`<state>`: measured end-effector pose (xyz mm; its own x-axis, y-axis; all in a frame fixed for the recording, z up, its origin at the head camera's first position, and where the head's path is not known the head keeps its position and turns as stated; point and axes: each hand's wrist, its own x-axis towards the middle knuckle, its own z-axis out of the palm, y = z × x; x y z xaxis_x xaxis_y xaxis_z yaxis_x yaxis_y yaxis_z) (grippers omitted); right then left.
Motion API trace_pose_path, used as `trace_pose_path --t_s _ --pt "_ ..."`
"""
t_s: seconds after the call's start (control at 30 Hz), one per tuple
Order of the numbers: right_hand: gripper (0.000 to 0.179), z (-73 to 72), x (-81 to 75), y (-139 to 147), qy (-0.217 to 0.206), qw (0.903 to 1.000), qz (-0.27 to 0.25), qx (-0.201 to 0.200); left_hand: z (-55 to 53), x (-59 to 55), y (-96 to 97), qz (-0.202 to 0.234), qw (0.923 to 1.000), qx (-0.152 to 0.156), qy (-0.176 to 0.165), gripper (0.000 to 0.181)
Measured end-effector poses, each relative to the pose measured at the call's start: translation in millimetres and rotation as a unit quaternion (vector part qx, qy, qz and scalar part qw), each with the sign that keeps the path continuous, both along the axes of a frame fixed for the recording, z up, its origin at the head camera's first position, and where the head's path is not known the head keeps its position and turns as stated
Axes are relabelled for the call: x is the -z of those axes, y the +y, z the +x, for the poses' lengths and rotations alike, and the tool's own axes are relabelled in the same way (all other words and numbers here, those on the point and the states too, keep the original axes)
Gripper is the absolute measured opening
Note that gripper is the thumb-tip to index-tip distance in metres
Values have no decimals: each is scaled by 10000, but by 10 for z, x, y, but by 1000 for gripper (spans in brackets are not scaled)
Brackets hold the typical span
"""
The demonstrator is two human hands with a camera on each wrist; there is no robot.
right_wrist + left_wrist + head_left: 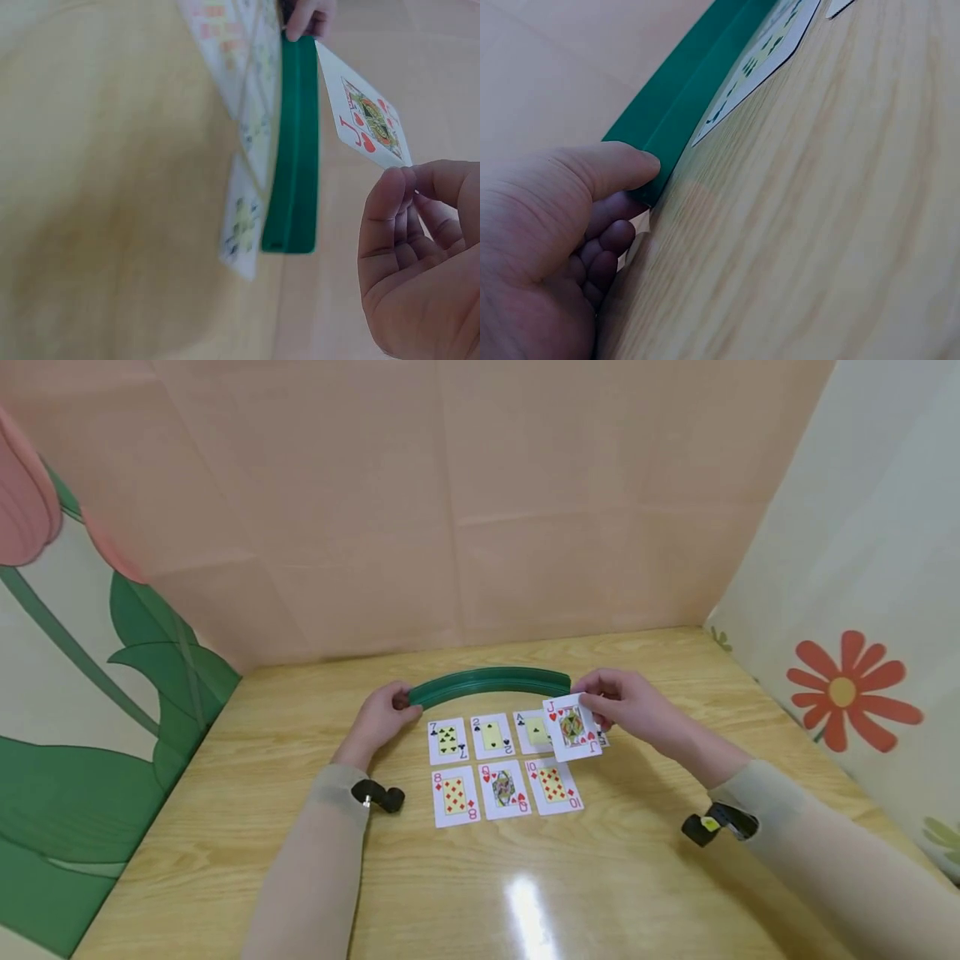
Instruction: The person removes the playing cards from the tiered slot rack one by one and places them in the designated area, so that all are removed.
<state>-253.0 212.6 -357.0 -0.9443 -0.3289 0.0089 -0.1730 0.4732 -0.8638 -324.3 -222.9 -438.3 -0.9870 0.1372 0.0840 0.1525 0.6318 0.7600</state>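
Observation:
My left hand (381, 714) grips the left end of a green curved card holder (491, 680), the thumb (634, 166) lying on its face in the left wrist view. My right hand (637, 708) pinches a jack of hearts (572, 729) by its edge between thumb and fingers. This jack is raised above the table, face showing, and covers part of the ace of clubs (531, 732) and most of another card (604, 740). In the right wrist view the jack (373, 120) appears beside the card holder (298, 150), apart from it.
Face-up cards lie in two rows before the holder. The back row includes a seven (447, 742) and a two (491, 737); the front row has an eight (455, 796), a queen (505, 789) and a ten (554, 786). A pink cloth wall (450, 510) rises behind the wooden table (637, 893).

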Motion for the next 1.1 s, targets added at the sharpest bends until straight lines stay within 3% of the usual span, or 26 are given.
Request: trace_pose_path --t_s 0.43,0.8,1.1 --pt "26 257 129 341 -361 9982 472 48 36 -12 -23 -1 10000 -30 56 37" --pt "25 211 394 412 -783 9946 680 -28 41 -4 -57 -61 10000 -71 16 38" --pt "20 240 438 406 -841 9911 1029 28 39 15 -48 15 10000 5 34 35"
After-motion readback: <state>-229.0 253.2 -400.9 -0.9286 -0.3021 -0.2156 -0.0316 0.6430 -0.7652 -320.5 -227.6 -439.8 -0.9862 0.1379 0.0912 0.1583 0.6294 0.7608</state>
